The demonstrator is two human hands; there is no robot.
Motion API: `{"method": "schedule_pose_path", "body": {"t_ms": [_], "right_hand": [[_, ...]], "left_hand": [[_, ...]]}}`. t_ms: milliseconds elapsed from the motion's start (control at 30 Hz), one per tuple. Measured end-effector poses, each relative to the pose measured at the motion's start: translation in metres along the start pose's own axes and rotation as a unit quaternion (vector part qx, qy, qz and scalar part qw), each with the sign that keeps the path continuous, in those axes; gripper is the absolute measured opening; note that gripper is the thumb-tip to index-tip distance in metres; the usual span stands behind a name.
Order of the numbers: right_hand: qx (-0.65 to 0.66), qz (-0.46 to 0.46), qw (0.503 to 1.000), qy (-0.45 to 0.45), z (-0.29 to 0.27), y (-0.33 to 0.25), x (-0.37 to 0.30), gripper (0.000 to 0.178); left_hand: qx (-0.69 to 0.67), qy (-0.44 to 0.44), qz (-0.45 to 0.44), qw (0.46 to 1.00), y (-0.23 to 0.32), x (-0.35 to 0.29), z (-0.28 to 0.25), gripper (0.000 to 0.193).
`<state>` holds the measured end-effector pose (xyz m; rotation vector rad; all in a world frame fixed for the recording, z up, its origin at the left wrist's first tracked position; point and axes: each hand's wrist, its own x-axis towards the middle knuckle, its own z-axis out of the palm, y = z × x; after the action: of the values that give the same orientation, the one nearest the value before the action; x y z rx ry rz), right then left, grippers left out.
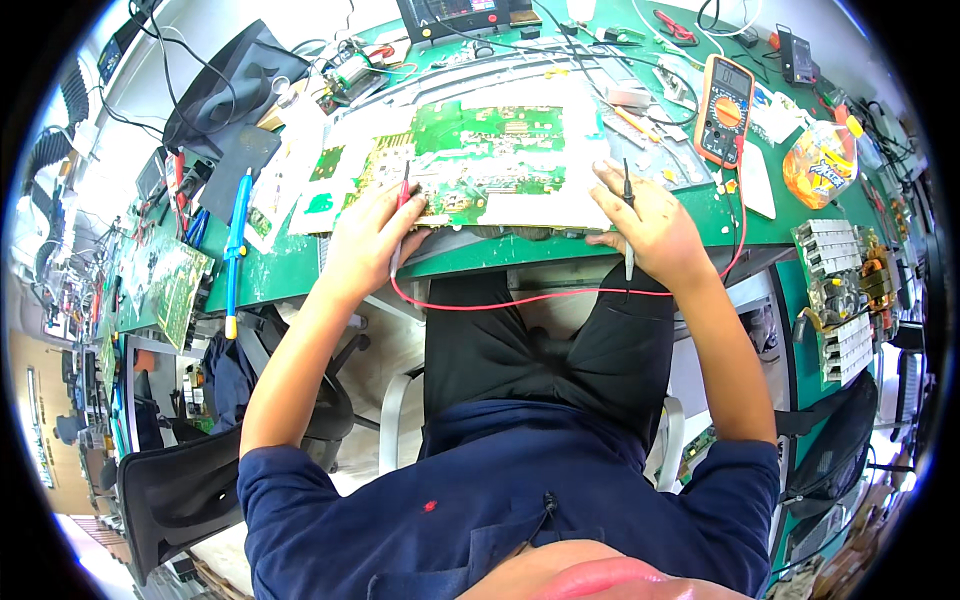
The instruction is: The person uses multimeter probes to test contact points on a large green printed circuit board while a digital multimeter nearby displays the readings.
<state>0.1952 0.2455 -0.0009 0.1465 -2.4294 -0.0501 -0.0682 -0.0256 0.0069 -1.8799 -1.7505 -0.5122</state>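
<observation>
A large green circuit board [490,135] lies on the bench in front of me, its white areas glaring in the light. At its near left corner, my left hand [370,240] is closed round a red test probe [404,192], tip pointing up and away. My right hand [655,225] is at the board's right edge with a black test probe [628,190] standing between its fingers. Both hands also touch the board's edges. A red lead [520,299] sags from the left probe across my lap to an orange multimeter [725,110], whose display is too small to read.
The green bench [270,265] also holds a blue pen-like tool [237,250] at left and an orange plastic bottle [822,165] at right. A dark-framed instrument [455,18] stands at the back. Another board with metal heatsinks [835,300] sits at far right; a black chair [180,475] is lower left.
</observation>
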Motion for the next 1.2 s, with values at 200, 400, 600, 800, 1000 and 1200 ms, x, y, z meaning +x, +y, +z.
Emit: {"method": "schedule_pose_path", "body": {"t_ms": [200,400,600,800,1000,1200], "right_hand": [[0.02,0.047,0.998,0.038,-0.012,0.002,0.023,0.051],[0.087,0.12,0.985,0.088,-0.02,0.04,0.076,0.036],[0.057,0.217,0.972,0.063,-0.027,0.086,0.14,0.052],[0.195,0.328,0.915,0.131,0.003,0.118,0.16,0.064],[0.353,0.387,0.823,0.219,0.044,0.156,0.151,0.065],[0.473,0.413,0.733,0.261,0.077,0.162,0.112,0.078]], "left_hand": [[0.017,0.051,-0.009,0.998,-0.011,0.024,-0.009,0.038],[0.09,0.162,-0.033,0.982,-0.038,0.073,-0.019,0.021],[0.019,0.218,-0.182,0.959,-0.083,0.143,-0.005,0.02],[0.118,0.25,-0.143,0.95,-0.117,0.185,0.024,0.014],[0.106,0.244,-0.166,0.95,-0.137,0.206,0.037,0.019],[0.116,0.231,-0.185,0.948,-0.14,0.219,0.046,0.02]]}}
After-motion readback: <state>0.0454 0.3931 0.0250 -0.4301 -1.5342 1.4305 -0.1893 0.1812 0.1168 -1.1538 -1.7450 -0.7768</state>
